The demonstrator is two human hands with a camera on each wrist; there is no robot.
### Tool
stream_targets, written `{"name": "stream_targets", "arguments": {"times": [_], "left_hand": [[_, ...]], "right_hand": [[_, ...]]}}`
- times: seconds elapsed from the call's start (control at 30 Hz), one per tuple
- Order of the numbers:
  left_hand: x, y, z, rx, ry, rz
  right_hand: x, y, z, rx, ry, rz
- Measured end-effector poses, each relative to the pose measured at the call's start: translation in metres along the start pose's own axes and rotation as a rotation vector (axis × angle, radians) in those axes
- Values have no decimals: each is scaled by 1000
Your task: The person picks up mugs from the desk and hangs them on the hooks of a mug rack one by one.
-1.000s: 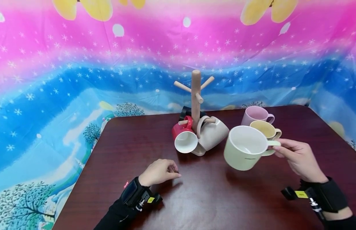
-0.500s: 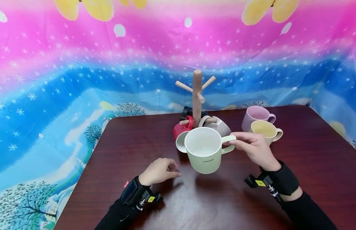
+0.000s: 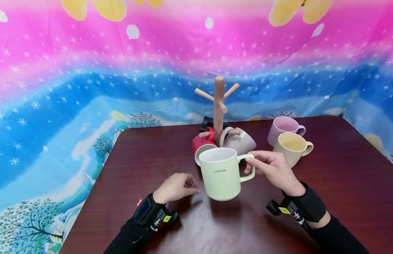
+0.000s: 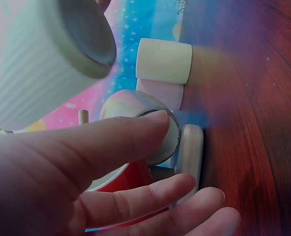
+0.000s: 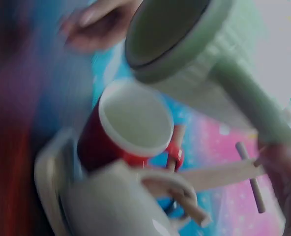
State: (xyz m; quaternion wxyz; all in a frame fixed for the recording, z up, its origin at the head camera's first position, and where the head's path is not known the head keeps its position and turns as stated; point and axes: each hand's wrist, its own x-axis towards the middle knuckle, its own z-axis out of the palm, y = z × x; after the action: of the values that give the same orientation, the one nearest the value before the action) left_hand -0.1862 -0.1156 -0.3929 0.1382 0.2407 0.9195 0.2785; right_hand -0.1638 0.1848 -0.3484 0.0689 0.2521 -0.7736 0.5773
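A pale green ribbed mug [image 3: 220,178] hangs above the table, upright, its handle pinched by my right hand [image 3: 274,171]. My left hand [image 3: 175,188] is just left of that mug, low over the table, fingers loosely bent and holding nothing; the left wrist view shows its thumb [image 4: 130,137] apart from the fingers. Behind the green mug stands a wooden mug tree [image 3: 219,106]. On its lower pegs hang a red mug [image 3: 201,141], a grey-white mug [image 3: 242,141] and a black mug [image 3: 207,122]. The upper pegs [image 3: 204,94] carry nothing.
To the right a yellow mug [image 3: 288,155] stands on the dark wooden table [image 3: 145,155], with a pink mug [image 3: 275,132] just behind it. A patterned cloth backdrop [image 3: 152,63] rises behind the table and along its sides.
My right hand has carried the green mug leftward from beside the yellow mug to in front of the mug tree. It has since dipped and levelled a little. My left hand has stayed put.
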Motion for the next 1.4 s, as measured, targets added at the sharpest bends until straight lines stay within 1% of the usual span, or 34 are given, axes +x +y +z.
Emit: {"name": "stream_targets", "arguments": {"times": [0.1,0.17,0.23,0.3,0.37,0.43,0.53,0.6,0.63,0.7,0.83,0.93,1.03,1.13,1.23,1.33,1.4], "left_hand": [[0,0,1,0,4,12],[0,0,1,-13,3,23],[0,0,0,-38,-2,43],[0,2,-1,-69,8,54],[-2,5,-5,-137,37,51],[-5,9,-9,-238,93,40],[-12,17,-19,-403,213,22],[-17,22,-24,-477,276,28],[-19,24,-26,-493,296,38],[-20,30,-30,-509,310,79],[-15,40,-30,-494,268,185],[-10,48,-28,-476,254,230],[-4,54,-23,-495,239,244],[-1,58,-18,-526,230,240],[1,61,-15,-539,271,216],[1,62,-14,-557,322,195],[1,63,-14,-573,333,189]], "right_hand": [[0,-2,-3,95,-21,149],[0,-2,-5,137,-24,193],[-1,-3,-5,155,-21,187],[-1,-4,-6,147,-10,163],[-2,-5,-5,141,0,136],[-2,-6,-4,137,13,120],[-3,-8,-2,136,33,96],[-4,-9,0,122,45,77],[-4,-10,1,119,52,67],[-4,-10,2,114,62,48],[-4,-10,7,114,74,30],[-4,-9,11,88,84,31],[-6,-9,14,74,89,30],[-8,-9,16,69,93,19],[-8,-10,18,64,100,26],[-7,-10,18,58,109,78],[-7,-11,16,75,108,120]]}}
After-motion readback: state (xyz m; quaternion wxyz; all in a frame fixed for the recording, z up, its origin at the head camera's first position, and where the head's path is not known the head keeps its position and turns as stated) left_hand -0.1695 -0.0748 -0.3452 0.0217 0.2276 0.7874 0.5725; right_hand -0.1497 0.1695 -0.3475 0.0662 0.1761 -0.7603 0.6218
